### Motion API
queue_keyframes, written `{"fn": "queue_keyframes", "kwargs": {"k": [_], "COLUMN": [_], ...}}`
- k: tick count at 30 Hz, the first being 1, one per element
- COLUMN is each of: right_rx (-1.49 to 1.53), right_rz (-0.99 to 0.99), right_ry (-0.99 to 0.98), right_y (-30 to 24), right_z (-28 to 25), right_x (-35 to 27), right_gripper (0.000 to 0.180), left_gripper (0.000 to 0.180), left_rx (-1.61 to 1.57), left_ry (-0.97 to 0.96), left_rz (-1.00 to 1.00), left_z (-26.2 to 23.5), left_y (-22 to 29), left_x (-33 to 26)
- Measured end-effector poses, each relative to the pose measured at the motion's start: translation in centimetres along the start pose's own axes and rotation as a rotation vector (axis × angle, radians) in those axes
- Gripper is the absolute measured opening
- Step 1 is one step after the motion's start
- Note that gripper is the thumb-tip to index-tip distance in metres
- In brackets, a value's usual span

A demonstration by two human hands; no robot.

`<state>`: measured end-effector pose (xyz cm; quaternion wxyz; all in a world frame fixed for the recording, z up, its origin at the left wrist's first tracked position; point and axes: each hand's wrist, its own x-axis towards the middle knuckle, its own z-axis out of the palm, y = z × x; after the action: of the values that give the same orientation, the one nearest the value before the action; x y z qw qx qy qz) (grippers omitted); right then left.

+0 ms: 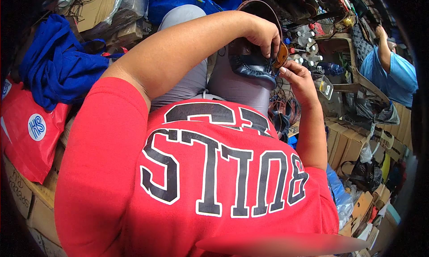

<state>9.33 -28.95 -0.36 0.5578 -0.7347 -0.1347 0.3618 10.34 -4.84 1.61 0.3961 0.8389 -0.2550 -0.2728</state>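
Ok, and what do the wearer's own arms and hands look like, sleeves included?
Both sleeves are short and red, part of a red shirt with black, white-edged lettering. The forearms are bare. The left hand and right hand wear no gloves, and no watch or bracelet shows on either wrist.

Red shirt, short loose sleeves, below fingers. Large black block letters, white-edged, across chest. Black white-edged numerals, partly folded under, nearer fingers. Grey trousers left of and below fingers; pale cord at waist, lower left of fingers. Forearms bare.
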Motion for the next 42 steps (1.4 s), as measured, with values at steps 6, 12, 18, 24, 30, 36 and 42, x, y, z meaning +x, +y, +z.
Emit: {"fn": "queue_keyframes", "kwargs": {"k": [6,12,18,24,30,36,42], "right_rx": [0.038,0.379,0.356,0.115,-0.178,-0.619,-0.794], "right_rz": [0.004,0.039,0.088,-0.031,-0.178,-0.319,-0.358], "right_ry": [0.062,0.030,-0.073,-0.001,0.010,0.018,-0.187], "right_y": [0.2,2.5,2.7,0.4,-1.7,-6.4,-7.7], "right_z": [1.5,1.3,-0.5,1.3,4.7,7.2,6.2], "right_x": [0.1,0.3,1.0,1.3,2.8,2.9,3.8], "right_gripper": [0.019,0.019,0.021,0.019,0.014,0.062,0.066], "left_gripper": [0.032,0.032,0.031,0.029,0.035,0.034,0.029], "left_rx": [0.013,0.017,-0.006,-0.005,0.163,-0.067,-0.170], "left_ry": [0.010,0.023,0.036,0.084,0.104,0.677,1.099], "left_rz": [-0.034,0.006,0.039,0.023,0.004,-0.103,-0.295], "left_z": [0.0,0.2,0.3,0.4,-0.6,-5.0,-10.4], "left_y": [0.1,-0.2,-0.4,-0.5,-1.5,-5.9,-1.5], "left_x": [0.1,0.1,0.0,-0.6,-2.4,-11.8,-24.7]}}
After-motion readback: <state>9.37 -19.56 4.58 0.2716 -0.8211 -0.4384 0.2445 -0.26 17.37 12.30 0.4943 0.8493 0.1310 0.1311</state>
